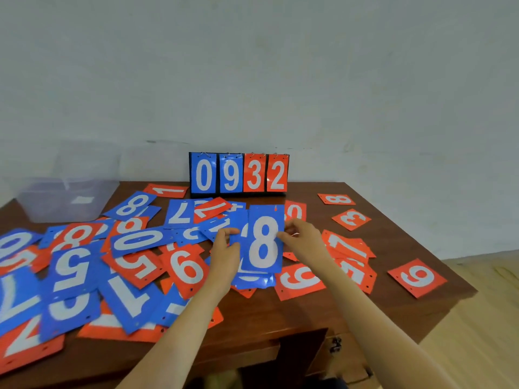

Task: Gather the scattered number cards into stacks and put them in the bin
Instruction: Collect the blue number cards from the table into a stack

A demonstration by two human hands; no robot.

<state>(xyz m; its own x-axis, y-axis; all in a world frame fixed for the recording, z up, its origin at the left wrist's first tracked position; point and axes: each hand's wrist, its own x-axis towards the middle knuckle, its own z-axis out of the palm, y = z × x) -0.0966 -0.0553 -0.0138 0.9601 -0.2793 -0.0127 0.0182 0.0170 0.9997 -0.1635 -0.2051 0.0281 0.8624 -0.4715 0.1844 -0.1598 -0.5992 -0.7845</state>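
Left hand [224,248] and right hand [302,240] each pinch a side edge of the blue 8 card [264,240], held upright above the tabletop [280,318]; apparently more blue cards sit behind it. Scattered cards [73,270] lie around. Clear bin [64,197] stands far left.

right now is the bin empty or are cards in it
Seems empty: no red or blue shows through the clear bin, only a pale patch I cannot identify.
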